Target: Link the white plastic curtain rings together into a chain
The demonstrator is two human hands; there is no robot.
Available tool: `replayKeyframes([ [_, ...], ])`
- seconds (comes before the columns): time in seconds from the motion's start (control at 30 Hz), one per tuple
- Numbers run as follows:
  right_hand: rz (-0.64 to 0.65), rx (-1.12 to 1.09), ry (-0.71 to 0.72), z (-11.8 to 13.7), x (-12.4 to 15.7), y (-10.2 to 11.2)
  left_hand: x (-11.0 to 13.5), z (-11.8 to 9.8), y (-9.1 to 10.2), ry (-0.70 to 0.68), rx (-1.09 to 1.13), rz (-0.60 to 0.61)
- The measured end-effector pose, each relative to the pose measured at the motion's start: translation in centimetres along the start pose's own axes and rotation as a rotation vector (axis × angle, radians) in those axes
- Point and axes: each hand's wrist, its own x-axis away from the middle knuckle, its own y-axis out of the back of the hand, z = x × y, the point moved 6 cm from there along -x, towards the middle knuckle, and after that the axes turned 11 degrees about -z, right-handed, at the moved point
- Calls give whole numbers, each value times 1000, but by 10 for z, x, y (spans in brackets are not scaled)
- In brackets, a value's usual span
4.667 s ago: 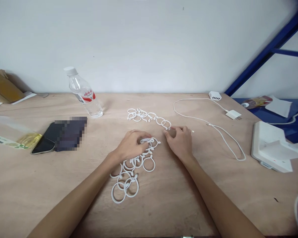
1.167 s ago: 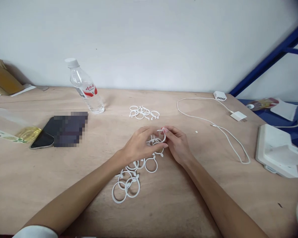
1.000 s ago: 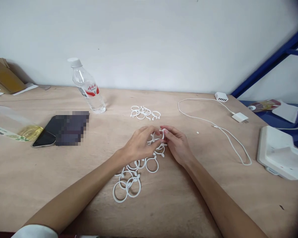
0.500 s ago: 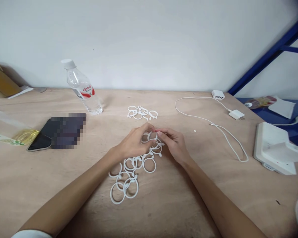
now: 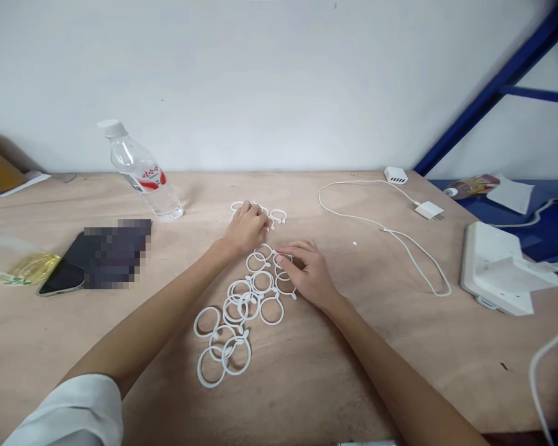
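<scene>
My left hand is over the far group of small white plastic rings, its fingers bent down and close together among them. Its thumb and anything in its grasp are hidden from view. With thumb and forefinger, my right hand pinches a white ring at the far end of the nearer group; its fingers cover part of that ring. Several white plastic rings with small tabs lie overlapping from there toward the front left; whether they are linked, I cannot tell.
A water bottle and a dark phone stand and lie to the left, beside a clear bag with something yellow. At the right are a white cable, a charger plug and a white device.
My left hand has left the nearer rings and moved away from me to the far group. My right hand stays by the nearer rings. The view has shifted slightly.
</scene>
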Motion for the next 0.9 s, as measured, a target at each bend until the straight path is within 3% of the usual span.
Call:
replayKeyframes([
  [0.1,-45,-7,-32,-2,-1,2,4,-5,4,1,99,-42],
  [0.23,-161,-46,-199,-15,-2,8,12,-20,18,71,323,-108],
  [0.33,-194,-138,-291,-22,-3,9,20,-38,25,79,482,-80],
  [0.43,-188,-221,-284,-21,-5,9,27,-52,28,111,599,-31],
  [0.67,-166,-284,-320,-17,-4,7,39,-56,33,254,704,-16],
  [0.9,-97,-379,-398,-15,-1,2,43,-56,36,232,644,-10],
])
